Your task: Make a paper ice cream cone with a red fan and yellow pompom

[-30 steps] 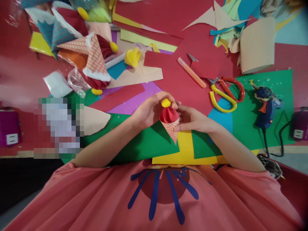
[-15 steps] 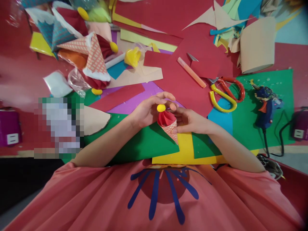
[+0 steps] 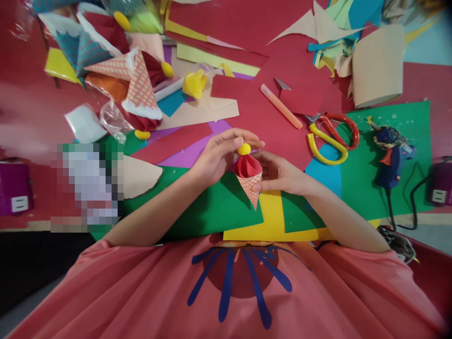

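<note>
A small paper cone (image 3: 250,186), pink with a waffle pattern, has red folded paper (image 3: 248,166) rising from its mouth and a yellow ball (image 3: 244,149) on top. My right hand (image 3: 282,175) is closed on the cone's right side, its thumb on the front and the other fingers partly hidden behind. At the top, my left hand (image 3: 221,155) has its thumb against the yellow ball, with its fingers bent around behind. The cone points down, tilted slightly, above green sheets (image 3: 219,207) and a yellow sheet (image 3: 271,219).
Scissors (image 3: 332,136) and an orange marker (image 3: 281,106) lie ahead on red paper. A glue gun (image 3: 391,160) with its cord rests on a green sheet at right. Several finished cones (image 3: 141,84) are piled at left. A beige paper roll (image 3: 377,66) stands back right.
The cone has turned more upright, and its yellow ball has shifted up and right. My left thumb has come onto the ball. My right hand still holds the cone.
</note>
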The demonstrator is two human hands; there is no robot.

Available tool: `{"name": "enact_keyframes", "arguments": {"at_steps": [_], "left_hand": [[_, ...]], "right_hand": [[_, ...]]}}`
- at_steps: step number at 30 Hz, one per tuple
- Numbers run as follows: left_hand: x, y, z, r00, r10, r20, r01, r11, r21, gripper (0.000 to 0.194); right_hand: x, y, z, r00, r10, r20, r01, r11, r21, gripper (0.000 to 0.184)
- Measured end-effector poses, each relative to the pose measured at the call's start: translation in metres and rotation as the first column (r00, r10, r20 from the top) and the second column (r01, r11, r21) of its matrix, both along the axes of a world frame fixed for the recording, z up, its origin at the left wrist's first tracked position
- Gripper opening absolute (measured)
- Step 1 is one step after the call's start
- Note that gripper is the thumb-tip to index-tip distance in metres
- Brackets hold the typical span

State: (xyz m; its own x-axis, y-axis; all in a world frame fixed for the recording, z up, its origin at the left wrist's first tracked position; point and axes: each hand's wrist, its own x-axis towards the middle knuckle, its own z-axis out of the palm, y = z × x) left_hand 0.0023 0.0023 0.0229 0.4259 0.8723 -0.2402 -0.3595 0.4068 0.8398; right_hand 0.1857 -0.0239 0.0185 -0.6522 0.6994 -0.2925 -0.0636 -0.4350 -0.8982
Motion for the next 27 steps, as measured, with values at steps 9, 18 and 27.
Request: {"name": "enact_keyframes", "arguments": {"at_steps": [9, 18, 27], "left_hand": [[0.0007, -0.0029, -0.0004, 1.000, 0.011, 0.029, -0.011, 1.000, 0.007, 0.033], [0.0010, -0.0041, -0.0017, 0.999, 0.035, -0.041, -0.034, 0.999, 0.016, 0.040], [0.0006, -0.0035, -0.0047, 0.999, 0.023, -0.024, -0.021, 0.993, 0.112, 0.044]], "right_hand": [[-0.0001, 0.0000, 0.0034, 0.997, -0.051, -0.065, 0.043, 0.992, -0.119, 0.059], [0.0029, 0.0011, 0.0016, 0.998, -0.042, -0.035, 0.038, 0.994, -0.100, 0.064], [0.0007, 0.0024, 0.0049, 0.992, -0.108, -0.060, 0.103, 0.991, -0.082, 0.054]]}}
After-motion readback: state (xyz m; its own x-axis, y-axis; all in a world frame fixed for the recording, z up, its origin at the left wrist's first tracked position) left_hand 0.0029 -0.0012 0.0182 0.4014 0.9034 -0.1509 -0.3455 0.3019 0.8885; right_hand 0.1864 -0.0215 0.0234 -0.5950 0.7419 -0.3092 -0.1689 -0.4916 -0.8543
